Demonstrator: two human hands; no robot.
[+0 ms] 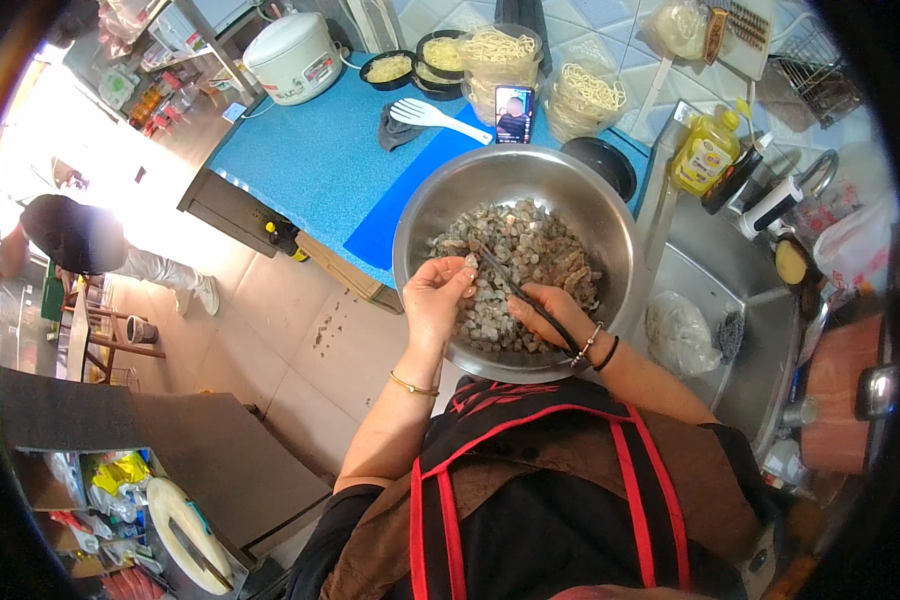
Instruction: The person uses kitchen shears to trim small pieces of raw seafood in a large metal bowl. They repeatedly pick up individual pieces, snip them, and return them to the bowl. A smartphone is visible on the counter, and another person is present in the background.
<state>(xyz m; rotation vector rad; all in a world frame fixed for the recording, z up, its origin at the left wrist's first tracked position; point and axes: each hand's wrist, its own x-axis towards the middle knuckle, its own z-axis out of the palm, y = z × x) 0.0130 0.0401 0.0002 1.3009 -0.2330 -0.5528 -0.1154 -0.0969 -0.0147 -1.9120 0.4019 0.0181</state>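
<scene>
A large stainless steel bowl [427, 202] stands before me, holding a heap of small greyish, glossy pieces [521, 225] that look like raw shellfish. A browner clump [574, 270] lies at its right side. Above the heap, my left hand [436, 289] pinches a small pale piece [470, 261] between thumb and fingers. My right hand [544, 311] grips a long, slender dark tool [506, 277], whose tip reaches toward the left fingertips. Whether the tool is one stick or a pair, I cannot tell.
A phone [514, 114] stands behind the bowl, near noodle tubs [499, 56] and a white slotted spatula [427, 114]. A blue board [390, 214] lies left. The steel sink [750, 315] and a yellow bottle [705, 154] are right. Another person [75, 232] is far left.
</scene>
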